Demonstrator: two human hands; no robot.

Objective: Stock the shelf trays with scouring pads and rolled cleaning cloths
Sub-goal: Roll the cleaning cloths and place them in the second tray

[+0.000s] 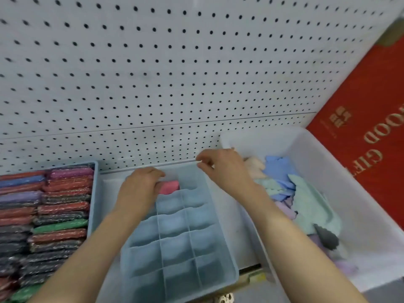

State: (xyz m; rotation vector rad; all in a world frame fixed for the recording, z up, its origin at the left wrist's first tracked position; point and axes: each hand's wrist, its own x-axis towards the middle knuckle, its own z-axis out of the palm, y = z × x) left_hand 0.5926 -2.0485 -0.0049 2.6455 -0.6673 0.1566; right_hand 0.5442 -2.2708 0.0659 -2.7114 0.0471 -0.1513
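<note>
Over the divided tray (175,241), left hand (140,189) grip curls on pink cloth (169,186) (right hand (223,167) loosely curled, empty)

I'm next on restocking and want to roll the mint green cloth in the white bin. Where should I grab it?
Pinch the mint green cloth at its upper scalloped edge, reaching from above. It lies flat and loose on top of the other cloths in the white plastic bin, so that free edge should lift most easily.

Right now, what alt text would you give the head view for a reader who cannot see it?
A person's left hand presses a pink rolled cloth into a far compartment of a blue divided tray, while the right hand rests on the tray's far rim. Left is a tray of scouring pads; right, a white bin of loose cloths.
</note>
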